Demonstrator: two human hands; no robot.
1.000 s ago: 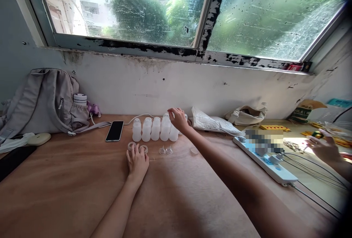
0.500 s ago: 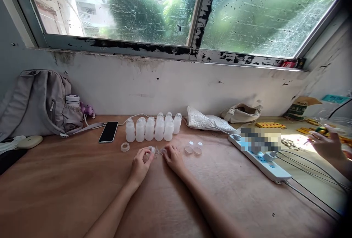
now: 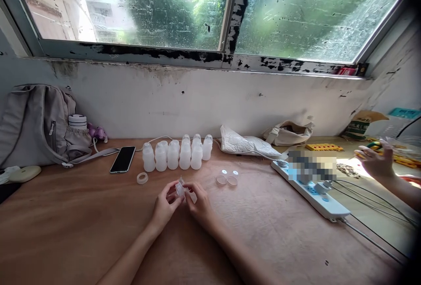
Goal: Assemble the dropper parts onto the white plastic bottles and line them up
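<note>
My left hand (image 3: pixel 167 201) grips a translucent ridged plastic piece (image 3: pixel 179 188), which looks like a small bottle collar or cap. At its right side, the fingers of my right hand (image 3: pixel 199 204) are pinched on a small clear part, largely hidden by the fingers. Both hands meet just above the wooden table. Behind them stand several frosted white bottles (image 3: pixel 173 155) with clear domed tops. A loose translucent ring (image 3: pixel 142 178) lies to the left. On the right are two clear round pieces (image 3: pixel 232 181) and two small white discs (image 3: pixel 224 172).
A phone (image 3: pixel 123 159) and a grey backpack (image 3: pixel 36 122) are on the left. Behind the table, a white padded packet (image 3: pixel 246 144) lies beside a beige pouch (image 3: pixel 289 134). A power strip (image 3: pixel 309 193) with cables runs along the right; beyond it shows another person's hand (image 3: pixel 378 162).
My right hand has lifted a clear piece off the table and come left against the part in my left hand. The camera view has shifted slightly.
</note>
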